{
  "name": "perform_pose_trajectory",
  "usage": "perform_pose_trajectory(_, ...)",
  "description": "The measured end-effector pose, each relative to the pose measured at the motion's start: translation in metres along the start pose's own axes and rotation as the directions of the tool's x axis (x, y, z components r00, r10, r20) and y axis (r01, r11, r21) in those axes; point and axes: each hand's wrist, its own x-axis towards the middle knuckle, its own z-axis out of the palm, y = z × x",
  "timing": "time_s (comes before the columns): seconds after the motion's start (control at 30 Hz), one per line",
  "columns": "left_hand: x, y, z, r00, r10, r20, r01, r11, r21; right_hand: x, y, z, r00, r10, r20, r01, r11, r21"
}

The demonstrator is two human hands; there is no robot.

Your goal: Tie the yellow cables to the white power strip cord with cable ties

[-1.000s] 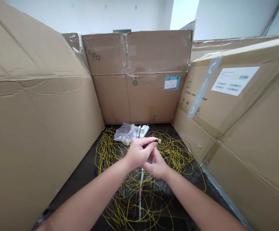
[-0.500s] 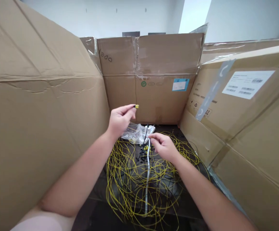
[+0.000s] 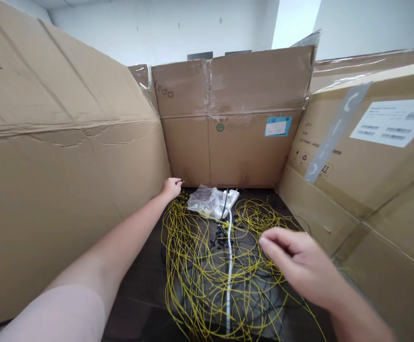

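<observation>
At the far left of the dark table, my left hand (image 3: pixel 172 188) is closed in a pinch on a small black-and-yellow piece (image 3: pixel 181 181); it looks like a connector, but its details are too small to read. Below it lie more small yellow-and-black ends (image 3: pixel 182 195), joined to a bundle of thin yellow cables (image 3: pixel 178 237). Nearer and to the right, my right hand (image 3: pixel 299 261) is raised above the cables, slightly blurred. Its fingers are curled, thumb close to forefinger; whatever may be between them is hidden. Small black pieces (image 3: pixel 221 237) lie scattered mid-table.
Cardboard walls stand on the left (image 3: pixel 67 180), at the back (image 3: pixel 242 156) and on the right (image 3: pixel 381 190). A crumpled clear plastic bag (image 3: pixel 207 202) and a white power strip (image 3: pixel 231 197) lie toward the back. A white cord (image 3: pixel 229 266) runs forward through the cables.
My left hand has gone down and left to the far left corner, still pinching the small piece. My right hand has pulled back toward me and right. The view has shifted slightly.
</observation>
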Motion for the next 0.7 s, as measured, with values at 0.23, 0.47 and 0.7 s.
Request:
perform_pose_trajectory(0.23,-0.005,-0.008,0.019,0.988,-0.087,0.127,0.076,0.993,0.092,0.004,0.011,0.074,0.913,-0.225,0.341,0.279,0.953,-0.117)
perform_pose_trajectory(0.47,-0.009,-0.007,0.023,0.991,-0.099,0.085,0.084,0.984,0.16,0.015,0.04,0.041,0.941,-0.206,0.268,0.135,0.956,0.259)
perform_pose_trajectory(0.7,-0.061,0.08,0.019,0.897,0.422,-0.136,-0.44,0.881,-0.173,0.03,0.082,0.073,0.967,0.249,-0.056,-0.195,0.862,0.468)
